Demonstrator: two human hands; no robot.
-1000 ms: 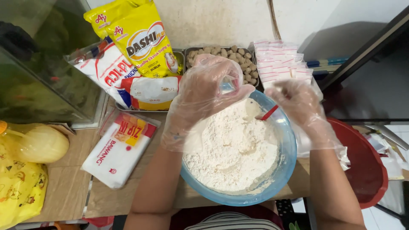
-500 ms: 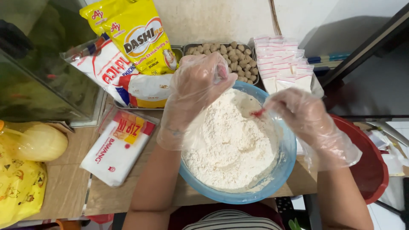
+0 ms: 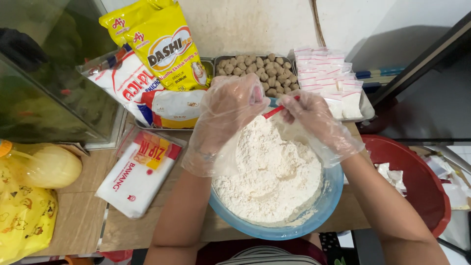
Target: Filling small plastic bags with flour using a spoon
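A blue bowl heaped with white flour sits in front of me. Both my hands wear clear plastic gloves and hover over the far side of the bowl. My left hand pinches the top of a small clear zip bag with a red strip. My right hand grips the other end of that same bag. The bag hangs just above the flour; how much flour it holds I cannot tell.
Behind the bowl: a metal tray of brown balls, a stack of filled small zip bags, a yellow seasoning packet, a white-and-red packet. A white pouch lies left. Red basin right, yellow bags far left.
My right hand has moved left toward my left hand over the bowl's far rim. Both now hold the small bag between them, above the flour.
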